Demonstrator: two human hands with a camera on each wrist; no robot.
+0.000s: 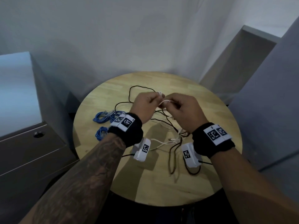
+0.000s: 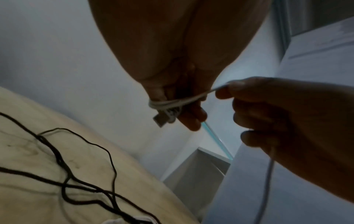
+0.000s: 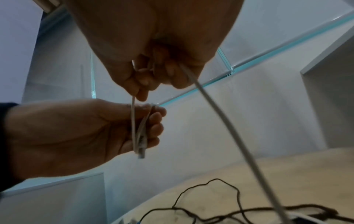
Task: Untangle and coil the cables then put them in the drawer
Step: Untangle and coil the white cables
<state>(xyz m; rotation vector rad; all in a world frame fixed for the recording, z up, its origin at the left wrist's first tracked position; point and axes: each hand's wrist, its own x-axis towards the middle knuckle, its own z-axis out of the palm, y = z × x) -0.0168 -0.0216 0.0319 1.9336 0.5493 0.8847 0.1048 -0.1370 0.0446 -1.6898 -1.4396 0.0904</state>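
Black cable [image 1: 174, 156], 2 blue coils [image 1: 105, 116] around both hands.

Dim, cool light throughout; soft shadows fall on the tabletop [image 1: 202, 101], wrist views backlit and murky, edges warped, slightly blurred.

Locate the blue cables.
Head view: the blue cables lie bundled on the round table's left side, just left of the left hand's wristband.
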